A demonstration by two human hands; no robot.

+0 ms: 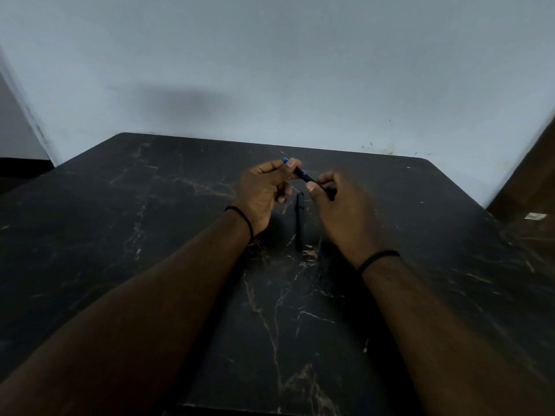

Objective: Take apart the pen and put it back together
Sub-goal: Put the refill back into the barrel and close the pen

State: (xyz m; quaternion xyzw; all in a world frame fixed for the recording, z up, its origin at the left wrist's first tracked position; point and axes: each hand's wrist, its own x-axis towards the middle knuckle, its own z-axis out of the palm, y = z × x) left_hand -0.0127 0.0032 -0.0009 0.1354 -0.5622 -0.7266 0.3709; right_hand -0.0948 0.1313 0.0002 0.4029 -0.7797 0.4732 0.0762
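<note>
A dark pen (303, 175) with a blue tip end is held above the black marble table (150, 223), slanting from upper left to lower right. My left hand (264, 193) pinches its blue upper end between thumb and fingers. My right hand (342, 211) grips the lower end; that end is hidden in the fingers. A second dark, slim pen part (299, 223) lies on the table between my two wrists, pointing away from me. Whether the held pen is in one piece I cannot tell.
The table's far edge meets a pale grey wall (270, 70). A brown wooden piece of furniture (528, 181) stands at the right, with a small white label on it. Black bands circle both wrists.
</note>
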